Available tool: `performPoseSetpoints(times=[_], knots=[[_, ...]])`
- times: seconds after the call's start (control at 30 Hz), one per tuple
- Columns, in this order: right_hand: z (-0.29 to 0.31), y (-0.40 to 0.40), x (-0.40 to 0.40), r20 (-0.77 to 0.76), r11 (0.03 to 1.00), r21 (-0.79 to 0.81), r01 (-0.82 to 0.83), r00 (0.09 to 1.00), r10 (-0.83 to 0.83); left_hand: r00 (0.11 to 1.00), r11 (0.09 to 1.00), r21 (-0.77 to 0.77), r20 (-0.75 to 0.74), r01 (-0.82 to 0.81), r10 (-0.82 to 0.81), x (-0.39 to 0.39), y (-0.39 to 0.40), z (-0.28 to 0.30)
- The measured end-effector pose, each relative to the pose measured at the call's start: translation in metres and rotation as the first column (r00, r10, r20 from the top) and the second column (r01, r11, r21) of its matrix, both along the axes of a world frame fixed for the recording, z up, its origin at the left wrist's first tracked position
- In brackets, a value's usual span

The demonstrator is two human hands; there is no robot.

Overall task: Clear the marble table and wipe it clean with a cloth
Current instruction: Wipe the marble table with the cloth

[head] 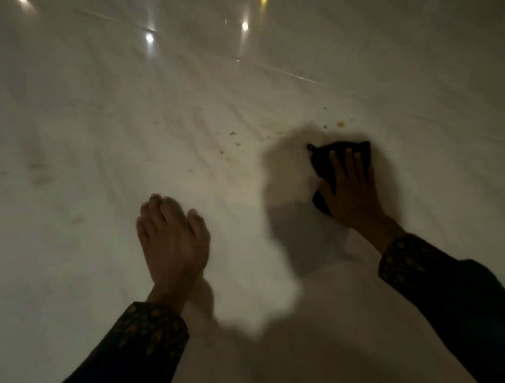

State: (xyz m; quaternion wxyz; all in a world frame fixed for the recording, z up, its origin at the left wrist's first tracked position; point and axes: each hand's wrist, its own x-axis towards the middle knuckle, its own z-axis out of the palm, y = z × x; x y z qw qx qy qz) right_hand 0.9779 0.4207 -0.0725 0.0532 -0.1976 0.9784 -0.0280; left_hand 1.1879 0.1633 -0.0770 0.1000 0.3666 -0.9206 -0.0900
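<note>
Pressing dark cloth (pixel 337 157), right hand (pixel 351 193)

small crumbs (pixel 341 124) lie scattered mid-frame; bright light glints (pixel 149 38) shine well beyond the crumbs, toward the far edge.

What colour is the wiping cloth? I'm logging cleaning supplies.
Black cloth, under the right hand; head view.

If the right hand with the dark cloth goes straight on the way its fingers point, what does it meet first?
Most likely the crumbs lying just beyond the cloth that the right hand presses flat on the marble table. Past them the surface looks free as far as the picture shows, though it is dim.
</note>
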Motion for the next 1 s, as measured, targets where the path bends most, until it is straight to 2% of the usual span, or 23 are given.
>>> performPoseSetpoints(times=[0.13,0.3,0.4,0.53,0.6,0.7,0.77,0.8,0.9,1.0], knots=[[-0.001,0.019,0.005,-0.006,0.995,-0.056,-0.078,0.997,0.078,1.000,0.999,0.017,-0.006,-0.027,0.027,-0.005,0.001,0.007],[0.001,-0.004,-0.109,0.001,0.995,-0.065,0.076,0.997,-0.076,0.999,0.999,-0.010,0.003,-0.050,0.050,-0.009,0.003,0.013],[0.003,-0.052,-0.136,0.022,0.995,-0.059,0.076,0.997,-0.075,0.999,0.999,-0.022,-0.004,-0.045,0.045,-0.009,0.003,0.014],[-0.007,-0.115,-0.081,-0.153,0.968,-0.145,-0.206,0.971,0.184,0.999,0.999,0.001,0.019,-0.049,0.049,-0.007,0.005,0.016],[-0.010,-0.124,-0.038,-0.136,0.930,-0.156,-0.332,0.940,0.313,0.996,0.998,0.017,0.058,-0.065,0.064,-0.005,0.004,0.015],[-0.006,-0.087,-0.016,-0.111,0.843,-0.110,-0.527,0.849,0.516,0.996,0.997,0.035,0.059,-0.064,0.062,-0.005,0.003,0.015],[-0.007,-0.050,-0.042,-0.137,0.807,-0.136,-0.575,0.817,0.560,0.997,0.998,0.035,0.059,-0.060,0.058,-0.005,0.004,0.013],[-0.009,-0.036,-0.062,-0.142,0.836,-0.143,-0.530,0.847,0.513,0.996,0.997,0.036,0.069,-0.066,0.063,-0.005,0.003,0.011],[-0.011,-0.012,-0.125,-0.130,0.965,-0.137,-0.222,0.970,0.205,0.993,0.996,0.054,0.096,-0.077,0.072,-0.004,0.001,0.007],[-0.003,-0.047,-0.145,-0.006,0.993,-0.110,-0.029,1.000,0.029,0.994,0.997,0.050,0.091,-0.058,0.053,-0.005,0.000,0.009]])
